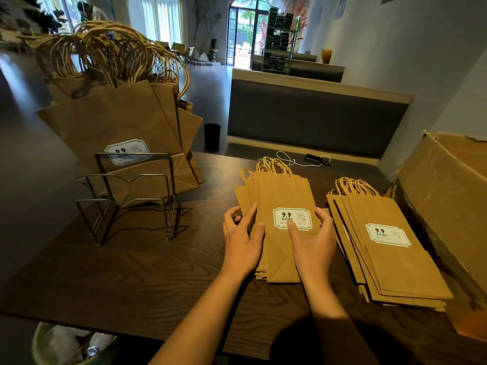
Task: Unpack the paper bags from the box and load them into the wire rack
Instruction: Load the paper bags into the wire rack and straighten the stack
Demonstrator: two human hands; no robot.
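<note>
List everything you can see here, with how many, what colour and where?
Wire rack: one, grey metal, left on the table.
Bags in rack: many, brown, standing upright.
Bag stack under the hands: one, brown, table centre.
Second bag stack: one, brown, to its right.
Cardboard box: one, brown, far right.
Table: one, dark wood.
Black cup: one, beyond the table's far edge.
White cable: one, far table edge.
Bin: one, lower left.
Left hand: touching the stack's left edge.
Right hand: on the stack's right side.
</note>
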